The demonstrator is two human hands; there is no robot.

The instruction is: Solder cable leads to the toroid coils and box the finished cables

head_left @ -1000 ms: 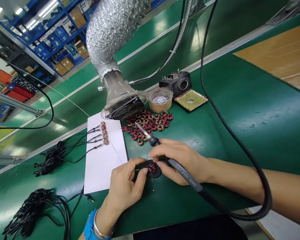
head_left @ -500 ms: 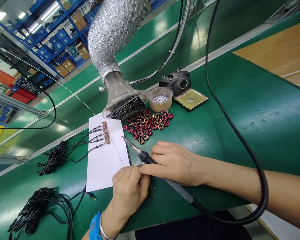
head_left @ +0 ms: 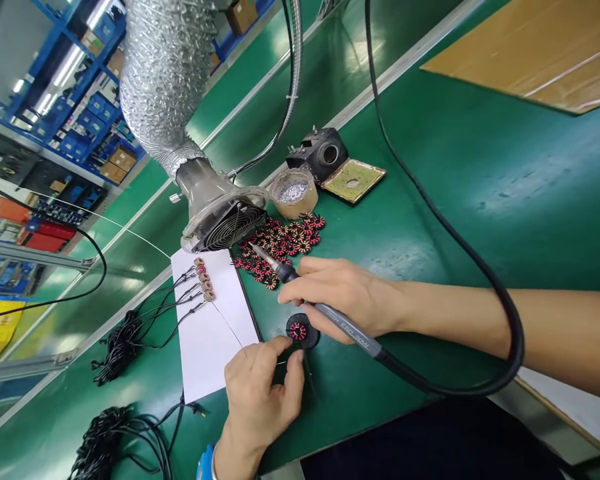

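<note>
My right hand point(head_left: 350, 293) is wrapped round a soldering iron point(head_left: 347, 327), its metal tip pointing up-left over a pile of small red and tan wire-wound ring coils point(head_left: 280, 243). My left hand point(head_left: 260, 383) has its other fingers curled round a thin solder wire point(head_left: 227, 325), a short end showing between forefinger and thumb. These two are apart, beside a single red ring coil point(head_left: 298, 331) on a round black disc point(head_left: 307, 328). Left of it, on a white sheet point(head_left: 207, 360), several brownish coils point(head_left: 205, 280) stand in a row, joined to black cables.
A fume hood point(head_left: 225, 213) on a silver duct hangs over the pile. Behind it are a round tub point(head_left: 295, 193), a black iron stand point(head_left: 323, 155) and a yellow sponge tray point(head_left: 355, 180). Black cable bundles point(head_left: 100, 440) lie at left; cardboard point(head_left: 530, 57) at far right.
My hands have moved apart, uncovering the red coil on the black disc. The iron has shifted with my right hand, its tip now over the pile. The whole view has also shifted.
</note>
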